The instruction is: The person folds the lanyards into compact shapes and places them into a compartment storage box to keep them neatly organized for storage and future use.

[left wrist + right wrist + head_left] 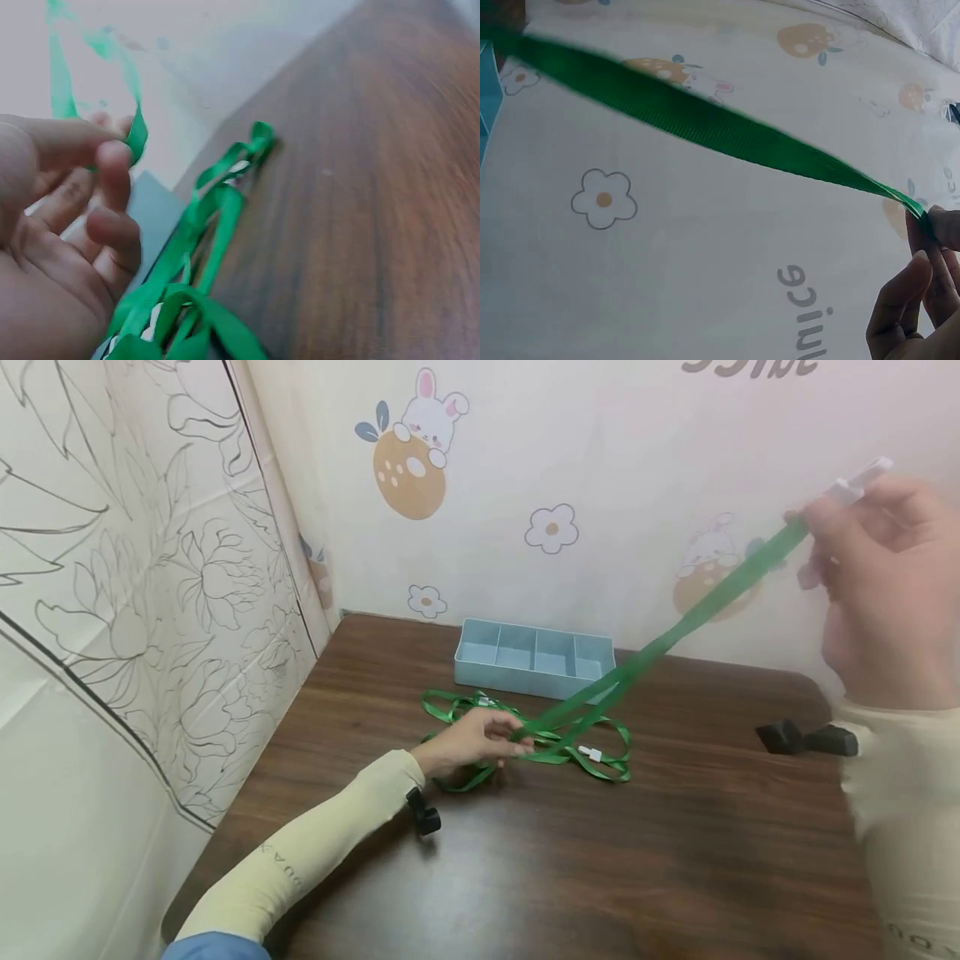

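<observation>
A green lanyard (675, 631) is stretched taut on a slant between my two hands. Up at the right, in front of the wall, my right hand (888, 577) pinches its upper end, where white clip parts (847, 489) stick out past the fingers. Low over the table, my left hand (468, 742) holds the lower end, and the left wrist view has the band (137, 139) looped at the thumb and fingertips. Beneath and beside this hand lie more green lanyards (227, 217), loosely looped, with a white clip (590, 753) showing at their right side.
Behind the lanyards stands a light blue tray (525, 679) with several compartments in a row. The dark wooden table (600, 868) meets a patterned wall (630, 460) at the back and a flower-printed curtain-like sheet (150, 568) on the left.
</observation>
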`<state>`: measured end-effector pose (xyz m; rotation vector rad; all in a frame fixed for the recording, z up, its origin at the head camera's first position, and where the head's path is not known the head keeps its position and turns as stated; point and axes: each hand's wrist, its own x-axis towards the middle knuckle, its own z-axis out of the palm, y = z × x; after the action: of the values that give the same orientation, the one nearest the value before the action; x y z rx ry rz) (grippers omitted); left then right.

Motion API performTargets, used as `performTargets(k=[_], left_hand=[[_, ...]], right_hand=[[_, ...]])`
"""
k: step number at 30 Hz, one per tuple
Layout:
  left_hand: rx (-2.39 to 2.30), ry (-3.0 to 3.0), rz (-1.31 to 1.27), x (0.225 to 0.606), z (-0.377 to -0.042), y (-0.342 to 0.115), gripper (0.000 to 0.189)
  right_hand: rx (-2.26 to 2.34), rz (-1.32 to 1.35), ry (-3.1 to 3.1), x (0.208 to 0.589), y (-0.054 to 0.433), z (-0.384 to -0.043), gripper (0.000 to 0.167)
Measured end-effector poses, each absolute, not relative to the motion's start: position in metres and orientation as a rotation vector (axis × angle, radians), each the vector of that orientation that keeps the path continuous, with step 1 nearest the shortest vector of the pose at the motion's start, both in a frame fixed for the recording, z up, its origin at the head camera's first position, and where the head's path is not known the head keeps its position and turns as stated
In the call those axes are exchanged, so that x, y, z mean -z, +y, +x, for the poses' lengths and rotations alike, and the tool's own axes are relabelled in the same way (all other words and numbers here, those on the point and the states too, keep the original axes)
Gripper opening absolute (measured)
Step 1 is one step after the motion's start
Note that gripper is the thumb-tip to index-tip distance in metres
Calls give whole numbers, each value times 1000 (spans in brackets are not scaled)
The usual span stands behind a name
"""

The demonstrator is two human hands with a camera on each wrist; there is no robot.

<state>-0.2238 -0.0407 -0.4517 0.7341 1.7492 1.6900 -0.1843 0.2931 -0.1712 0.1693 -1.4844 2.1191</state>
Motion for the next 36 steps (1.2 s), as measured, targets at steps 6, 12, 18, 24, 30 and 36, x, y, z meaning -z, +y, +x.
performTargets(k=[6, 12, 18, 24, 30, 36], left_hand=[[-1894, 1603, 774, 442, -231, -54, 19], [-2059, 1385, 801, 441, -233, -58, 27], [-2176, 1244, 787, 447, -234, -68, 27], [-2189, 957, 904, 443, -236, -81, 15], [-2033, 975, 968, 437, -236, -93, 23], [-1642, 1625, 994, 438, -238, -99, 19]], right_hand=[[-2142, 176, -1523, 184, 291, -190, 23], [-2103, 79, -1522, 184, 297, -201, 31], [-2209, -73, -1480, 189, 325, -212, 31], [-2344, -81, -1478, 211, 344, -218, 22], [-2505, -90, -1352, 219, 363, -220, 13], [-2577, -7, -1359, 226, 356, -215, 12]])
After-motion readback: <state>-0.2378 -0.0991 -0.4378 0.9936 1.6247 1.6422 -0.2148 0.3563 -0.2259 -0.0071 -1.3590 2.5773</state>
